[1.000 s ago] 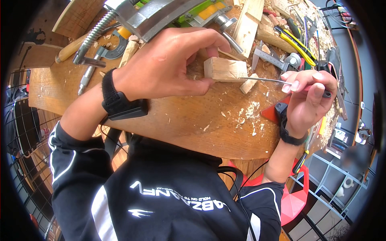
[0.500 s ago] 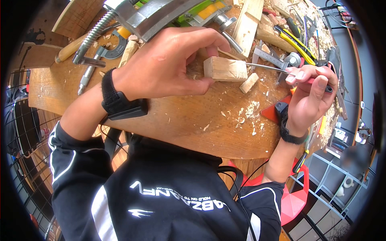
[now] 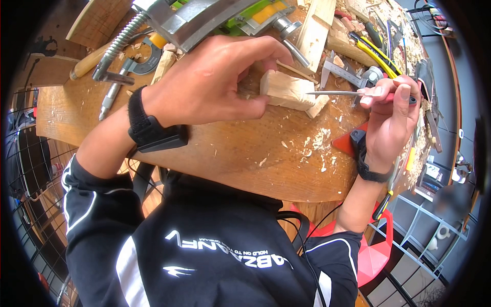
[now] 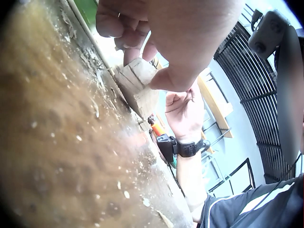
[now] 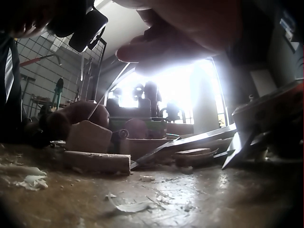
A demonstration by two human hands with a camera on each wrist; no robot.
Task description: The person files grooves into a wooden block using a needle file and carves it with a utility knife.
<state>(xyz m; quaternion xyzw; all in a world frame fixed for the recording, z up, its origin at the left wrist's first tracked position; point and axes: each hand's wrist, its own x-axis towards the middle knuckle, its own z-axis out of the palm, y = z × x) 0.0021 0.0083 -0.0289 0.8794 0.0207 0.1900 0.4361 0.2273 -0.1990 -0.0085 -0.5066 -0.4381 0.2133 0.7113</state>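
A pale wooden block (image 3: 288,90) sits between the thumb and fingers of my left hand (image 3: 209,82), which pinches its left end. In the left wrist view the block (image 4: 137,88) shows dark lines across one face. My right hand (image 3: 391,115) grips the red-and-black handle (image 3: 396,97) of a slim, tapered, file-like metal tool (image 3: 340,93). Its thin tip is right at the block's right end. In the right wrist view the tool's shaft (image 5: 114,83) slants down to the top of the block (image 5: 89,137). A small wood offcut (image 3: 318,106) lies partly hidden behind the block.
A metal vise (image 3: 199,20) stands at the back. A caliper (image 3: 343,75), yellow-handled pliers (image 3: 378,59) and wood strips (image 3: 314,36) lie behind the hands. At the left are a micrometer (image 3: 143,66) and a wooden handle (image 3: 92,62). Shavings (image 3: 318,142) litter the wooden table (image 3: 225,153).
The tool's tip has moved across the block's right end, behind it and back to the front. My right hand has shifted slightly up and left. The block has turned, its right end tipping nearer the offcut.
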